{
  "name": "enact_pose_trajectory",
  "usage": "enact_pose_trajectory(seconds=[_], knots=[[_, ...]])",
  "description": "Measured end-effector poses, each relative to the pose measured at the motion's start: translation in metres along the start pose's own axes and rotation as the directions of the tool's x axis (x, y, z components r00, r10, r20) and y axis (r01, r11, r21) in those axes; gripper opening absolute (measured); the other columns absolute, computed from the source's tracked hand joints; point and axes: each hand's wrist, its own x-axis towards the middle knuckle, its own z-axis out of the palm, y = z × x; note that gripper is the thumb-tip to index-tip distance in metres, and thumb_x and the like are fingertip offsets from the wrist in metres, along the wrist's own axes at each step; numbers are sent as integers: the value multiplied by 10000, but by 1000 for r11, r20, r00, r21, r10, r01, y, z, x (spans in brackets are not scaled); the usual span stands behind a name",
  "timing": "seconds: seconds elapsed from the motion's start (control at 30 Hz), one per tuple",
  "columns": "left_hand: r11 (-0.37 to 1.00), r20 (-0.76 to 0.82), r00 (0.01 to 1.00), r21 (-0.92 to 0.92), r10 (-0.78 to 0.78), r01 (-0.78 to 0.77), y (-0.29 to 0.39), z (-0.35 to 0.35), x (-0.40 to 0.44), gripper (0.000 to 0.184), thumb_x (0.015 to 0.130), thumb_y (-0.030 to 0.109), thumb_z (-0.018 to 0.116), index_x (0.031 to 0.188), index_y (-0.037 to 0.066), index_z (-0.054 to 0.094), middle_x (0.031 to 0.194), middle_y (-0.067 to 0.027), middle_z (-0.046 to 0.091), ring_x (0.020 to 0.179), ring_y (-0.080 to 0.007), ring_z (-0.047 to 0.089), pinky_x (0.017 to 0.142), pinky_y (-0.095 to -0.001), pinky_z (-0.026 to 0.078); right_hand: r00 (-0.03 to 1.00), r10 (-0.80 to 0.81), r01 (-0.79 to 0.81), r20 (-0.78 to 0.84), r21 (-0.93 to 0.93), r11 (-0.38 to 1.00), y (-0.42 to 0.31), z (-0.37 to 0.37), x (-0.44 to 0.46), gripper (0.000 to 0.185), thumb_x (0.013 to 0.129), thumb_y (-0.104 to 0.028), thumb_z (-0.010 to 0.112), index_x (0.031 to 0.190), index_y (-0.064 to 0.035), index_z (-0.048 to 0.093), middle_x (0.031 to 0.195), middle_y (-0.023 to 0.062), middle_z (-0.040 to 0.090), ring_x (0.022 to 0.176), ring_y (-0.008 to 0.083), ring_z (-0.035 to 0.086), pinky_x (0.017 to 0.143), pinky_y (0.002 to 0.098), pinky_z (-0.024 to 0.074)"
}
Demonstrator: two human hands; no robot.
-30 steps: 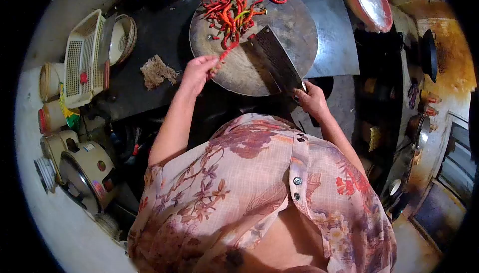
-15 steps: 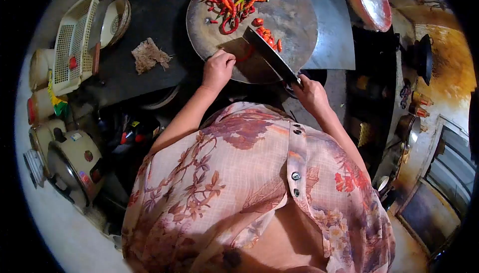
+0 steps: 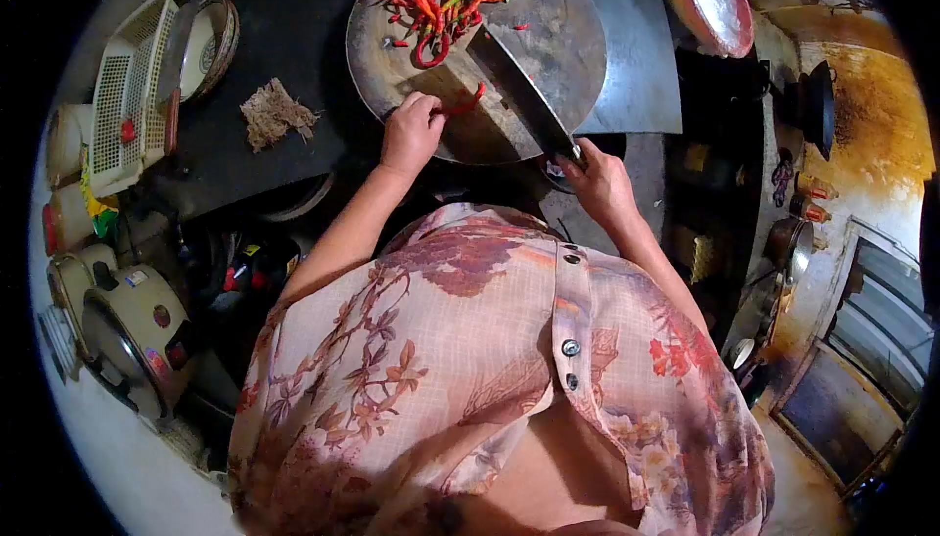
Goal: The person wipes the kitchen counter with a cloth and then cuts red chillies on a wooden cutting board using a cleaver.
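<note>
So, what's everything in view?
Chillies: many, mostly red, on board
Board: one, greyish, on counter
Cleaver: one, dark, over board
Crumpled scrap: one, tan, left of board
Basket: one, cream, far left
Bowl: at least one, cream, beside basket
Cooker: one, beige, lower left
Basin: one, reddish, upper right
Pans: at least one, black, right wall
Unclear items: several, dark, edges
Shirt: one, pinkish floral, worn
Left hand: one, bare, holding chilli
Right hand: one, bare, gripping cleaver

Seeing yellow-brown stained wall [image 3: 862, 110] at view's right, slatted window-like frame [image 3: 886, 286] below, dark tabletop [image 3: 304, 51] ahead with bluish glare [image 3: 641, 56] at right.
</note>
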Motion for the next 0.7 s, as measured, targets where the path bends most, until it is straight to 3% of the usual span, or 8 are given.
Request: enact_pose_trajectory(seconds=[0.17,0.33,0.47,0.57,0.63,0.7], knots=[[999,-9,999,42,35,-34,12,8,5,148,731,66,666,852,19,595,828,-117,567,715,-290,596,646,-365,484,995,-85,81,-43,-92,993,20,18,11,254,850,-288,580,948,-55,571,773,204,633,756,394,608,655,477,469],[978,-43,992,173,123,-114,11,9,3,107,727,59,611,828,65,575,849,-106,546,802,-320,569,684,-412,479,997,-40,41,-72,12,999,1,9,2,273,855,-314,564,948,-59,591,771,204,634,734,399,613,641,467,477],[987,-55,991,109,124,-117,6,20,5,92,727,44,591,808,53,549,846,-113,528,814,-326,552,703,-419,470,993,-95,92,-74,-50,995,12,19,12,256,843,-286,595,950,-53,585,770,205,635,745,399,614,643,465,480],[979,-47,989,151,144,-135,7,17,1,80,725,37,579,786,43,527,837,-126,516,813,-336,542,715,-420,465,1000,-11,10,-18,-64,998,-13,-4,2,264,846,-286,588,925,-34,576,754,213,629,741,405,612,651,478,481],[968,-21,992,222,128,-120,6,17,1,74,723,33,572,767,37,513,832,-132,509,807,-345,536,720,-421,462,996,-74,73,-44,-29,997,0,13,5,254,848,-279,582,910,-33,569,742,213,623,727,407,606,637,482,473],[977,-66,985,153,157,-145,7,22,2,78,716,30,569,761,37,506,828,-135,505,803,-351,531,715,-428,460,995,-98,96,-27,-79,992,7,25,12,247,847,-278,581,917,-41,570,744,213,622,725,405,605,623,479,467]])
